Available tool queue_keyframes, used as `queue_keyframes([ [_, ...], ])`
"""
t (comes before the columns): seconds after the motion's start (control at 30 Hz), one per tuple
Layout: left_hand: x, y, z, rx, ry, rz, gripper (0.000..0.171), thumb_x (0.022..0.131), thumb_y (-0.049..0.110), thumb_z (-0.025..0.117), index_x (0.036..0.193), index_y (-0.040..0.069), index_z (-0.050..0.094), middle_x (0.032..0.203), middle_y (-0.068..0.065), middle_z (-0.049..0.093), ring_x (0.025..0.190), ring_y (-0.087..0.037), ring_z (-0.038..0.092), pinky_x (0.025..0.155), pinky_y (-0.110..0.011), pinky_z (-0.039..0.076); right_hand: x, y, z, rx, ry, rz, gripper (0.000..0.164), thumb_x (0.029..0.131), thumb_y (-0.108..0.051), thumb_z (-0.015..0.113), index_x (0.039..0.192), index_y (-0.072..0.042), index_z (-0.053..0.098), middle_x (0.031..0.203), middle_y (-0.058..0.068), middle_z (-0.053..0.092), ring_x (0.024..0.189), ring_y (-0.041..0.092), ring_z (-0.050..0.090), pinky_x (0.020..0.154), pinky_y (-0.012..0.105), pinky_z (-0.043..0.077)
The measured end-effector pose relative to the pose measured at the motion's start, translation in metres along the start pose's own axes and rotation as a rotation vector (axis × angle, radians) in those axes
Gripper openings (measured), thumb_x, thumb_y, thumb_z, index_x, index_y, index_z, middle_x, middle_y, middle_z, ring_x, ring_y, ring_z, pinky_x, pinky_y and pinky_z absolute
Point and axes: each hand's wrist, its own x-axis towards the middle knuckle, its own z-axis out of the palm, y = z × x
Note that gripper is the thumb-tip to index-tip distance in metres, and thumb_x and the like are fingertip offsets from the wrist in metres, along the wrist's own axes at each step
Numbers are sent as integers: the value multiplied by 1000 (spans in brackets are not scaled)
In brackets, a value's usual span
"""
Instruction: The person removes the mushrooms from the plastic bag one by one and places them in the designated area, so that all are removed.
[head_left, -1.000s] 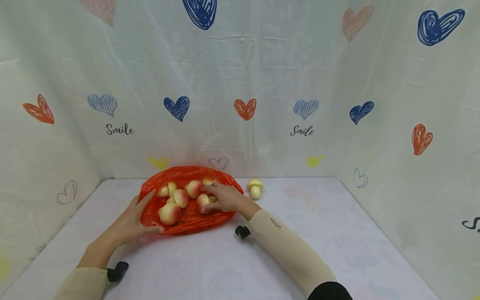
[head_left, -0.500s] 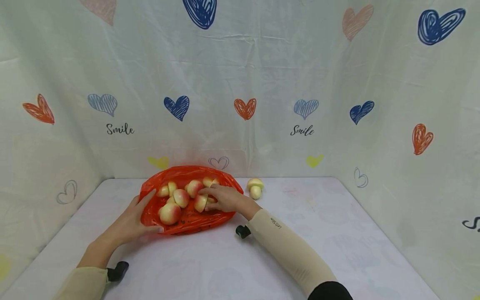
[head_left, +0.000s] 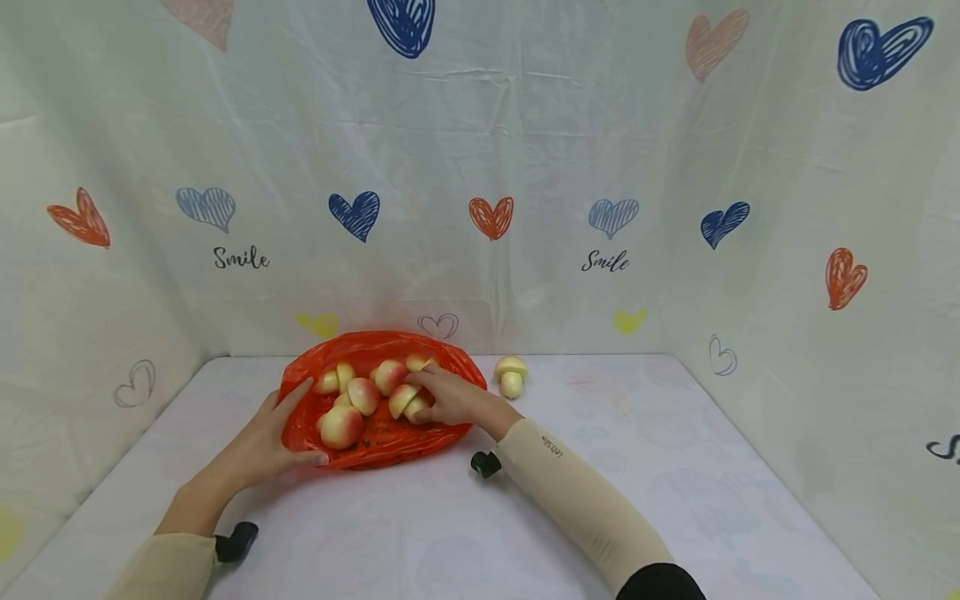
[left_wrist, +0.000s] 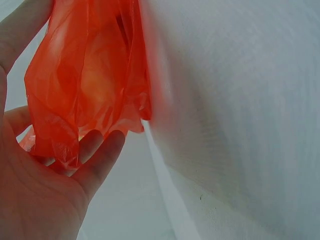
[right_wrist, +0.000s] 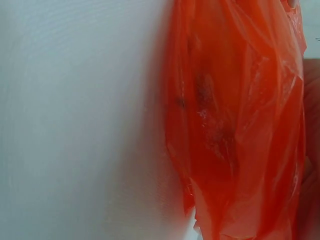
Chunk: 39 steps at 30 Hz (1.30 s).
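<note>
An open red plastic bag [head_left: 382, 433] lies on the table, with several mushroom-shaped pieces in it, pale yellow with pink-red blush, such as one mushroom [head_left: 341, 427] near the front. My right hand [head_left: 453, 396] reaches in over the bag's right side and holds a mushroom [head_left: 403, 400] between thumb and fingers. With fingers spread, my left hand [head_left: 262, 442] rests against the bag's left edge, thumb at the front. In the left wrist view those fingers [left_wrist: 102, 160] lie along the crumpled plastic. The right wrist view shows mostly the bag's outside; the right fingers are hidden there.
A pale yellow mushroom [head_left: 511, 377] stands on the table to the right of the bag, near the back edge. The white table [head_left: 637, 483] meets a curtain [head_left: 540, 275] printed with hearts behind it.
The mushroom at my right hand has turned: its red side faced out before, and now its pale cap and stem show. My left hand and the bag have stayed in place.
</note>
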Motion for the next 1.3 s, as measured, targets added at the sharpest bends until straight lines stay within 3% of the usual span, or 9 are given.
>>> queue_keyframes([
  [0.1,0,0,0,0,-1,-5,114,70,53,79,154,12,13,139,-31,24,123,-52,34,86,-67,43,0,2,1,-6,6,-15,67,87,-36,70,145,-26,39,140,1,38,116,15,48,100,30,42],
  [0.33,1,-1,1,8,8,3,114,70,53,79,154,13,13,139,-31,24,122,-52,35,86,-67,43,1,-1,1,-11,-13,-89,57,89,-24,68,142,-26,46,147,4,32,131,18,37,107,31,36],
  [0.63,1,-3,1,8,8,6,113,71,53,79,154,13,13,140,-31,24,123,-52,34,87,-68,42,0,-3,2,48,-8,-61,57,90,-20,66,142,-24,43,143,0,37,124,13,41,106,30,36],
  [0.93,1,-1,0,15,6,8,112,70,52,79,153,12,15,139,-31,25,123,-52,35,86,-67,43,0,-4,2,-20,-9,-78,53,93,-21,63,143,-26,45,142,3,39,122,14,41,104,27,38],
  [1.3,2,-2,0,2,14,13,113,70,52,79,153,12,14,138,-31,26,122,-51,36,86,-67,43,0,-6,3,107,-3,-2,56,89,-16,68,140,-24,45,143,0,39,129,15,37,108,33,34],
])
